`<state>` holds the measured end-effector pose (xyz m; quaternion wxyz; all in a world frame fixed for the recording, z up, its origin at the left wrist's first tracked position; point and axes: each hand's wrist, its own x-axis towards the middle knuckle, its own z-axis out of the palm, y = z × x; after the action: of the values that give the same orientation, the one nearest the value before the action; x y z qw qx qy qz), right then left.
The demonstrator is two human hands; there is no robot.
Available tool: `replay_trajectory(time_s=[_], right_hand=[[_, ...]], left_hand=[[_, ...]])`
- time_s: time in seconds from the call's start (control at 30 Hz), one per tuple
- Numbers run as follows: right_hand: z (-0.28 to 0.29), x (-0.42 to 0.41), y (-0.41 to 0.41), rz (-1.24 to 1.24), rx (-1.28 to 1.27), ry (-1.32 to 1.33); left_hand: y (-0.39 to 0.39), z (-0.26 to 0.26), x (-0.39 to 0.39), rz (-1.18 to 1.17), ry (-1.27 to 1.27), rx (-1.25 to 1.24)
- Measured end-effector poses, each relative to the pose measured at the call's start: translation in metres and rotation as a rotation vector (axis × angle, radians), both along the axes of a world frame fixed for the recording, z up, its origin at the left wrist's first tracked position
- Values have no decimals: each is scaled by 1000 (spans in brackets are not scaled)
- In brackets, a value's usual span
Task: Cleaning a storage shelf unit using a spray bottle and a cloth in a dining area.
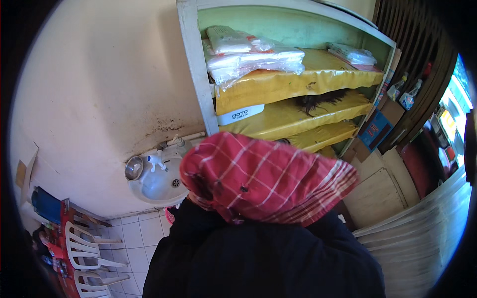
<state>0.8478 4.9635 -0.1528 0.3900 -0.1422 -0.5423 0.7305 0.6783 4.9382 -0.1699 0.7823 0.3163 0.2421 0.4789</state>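
Observation:
A red checked cloth point(257, 175) with white lines and a striped border is bunched and raised in front of my chest. It has a small dark hole or stain near its middle. Only a sliver of my left hand point(191, 196) shows at the cloth's left edge; its fingers are hidden, so its grip cannot be seen. My right hand is out of sight, with the cloth over the end of that dark sleeve. Left of the cloth is a white washbasin point(160, 186) with a blue-and-white tap point(155, 162), a metal bowl point(133, 168) and a soap dispenser point(180, 143).
Ahead stands a shelf unit point(192, 67) lined with yellow sheeting point(298, 83). It holds packs of plastic bags point(257, 56), a white box point(240, 114) and a feather duster point(316, 101). White plastic chairs point(84, 249) stand at lower left, a sheer curtain point(421, 231) at right.

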Motion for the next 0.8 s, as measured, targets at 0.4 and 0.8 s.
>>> replay_trajectory(time_s=[0.4,0.8], right_hand=[[13,50,-60,-874,958,-837],[20,-1,38,-1546,996,-573]], left_hand=[[14,49,-29,322,826,491],[17,89,15,770,1121,933]])
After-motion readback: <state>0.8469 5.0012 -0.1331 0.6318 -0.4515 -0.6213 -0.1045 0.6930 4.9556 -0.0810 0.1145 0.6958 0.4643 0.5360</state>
